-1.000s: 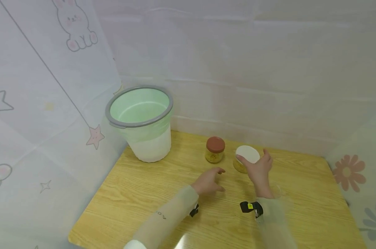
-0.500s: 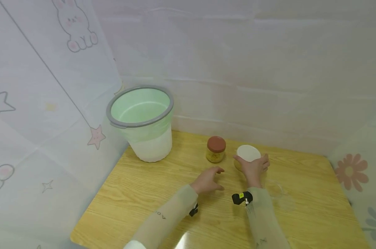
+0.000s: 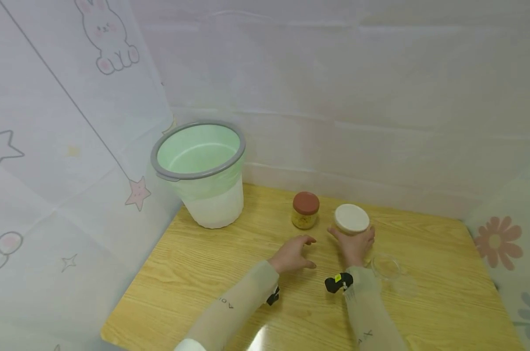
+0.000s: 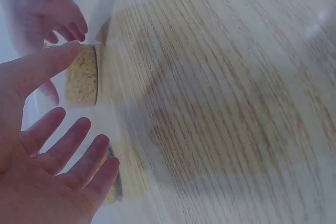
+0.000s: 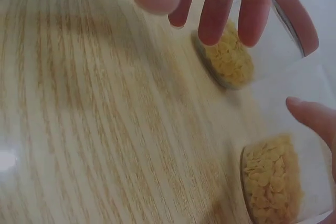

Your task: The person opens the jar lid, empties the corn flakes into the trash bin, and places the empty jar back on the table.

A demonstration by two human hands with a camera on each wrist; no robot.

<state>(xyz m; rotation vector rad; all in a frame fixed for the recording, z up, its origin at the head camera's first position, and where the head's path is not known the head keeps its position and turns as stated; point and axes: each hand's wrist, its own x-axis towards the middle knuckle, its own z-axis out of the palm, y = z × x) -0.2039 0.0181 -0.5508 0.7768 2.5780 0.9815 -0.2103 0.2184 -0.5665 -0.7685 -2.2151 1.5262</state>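
Note:
A glass jar (image 3: 351, 218) with a white lid stands upright near the table's back. My right hand (image 3: 354, 246) is at its near side, thumb and fingers spread to either side and not curled round it. Yellow flakes (image 5: 273, 179) show through this jar's wall in the right wrist view. To its left is a second jar (image 3: 305, 210) with a red-brown lid, also holding yellow flakes. My left hand (image 3: 292, 254) hovers in front of the second jar, fingers and thumb apart, with nothing in it.
At the table's back left stands a tall green and white bucket (image 3: 218, 202) with a grey rim. A clear round thing (image 3: 386, 266), faint in outline, lies right of my right hand on the wooden table (image 3: 444, 292). Printed cloth (image 3: 335, 97) hangs behind.
My right hand has slid toward me off the white lid, down to the jar's near side, uncovering the lid. The left hand and both jars have stayed put.

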